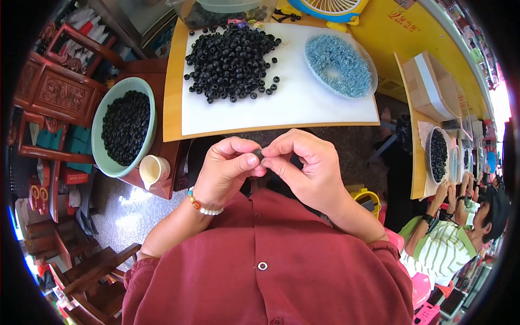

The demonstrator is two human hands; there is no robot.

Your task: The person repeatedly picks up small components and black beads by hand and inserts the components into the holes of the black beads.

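Note:
Just beyond the near edge of my shirt, a small black round piece is held at chest height. My left hand is closed, pinching that piece between thumb and curled forefinger. Thumb and forefinger of my right hand press together against its right side; anything else between those fingertips is hidden. In front of both hands, a heap of black bead-like pieces with holes lies on a white sheet. To its right stands a clear oval dish of small translucent bluish pieces.
At left, a pale green basin holds more black pieces, beside a cream cup. A blue-and-yellow fan stands at the back. On the right, another person works at a second table with a carton.

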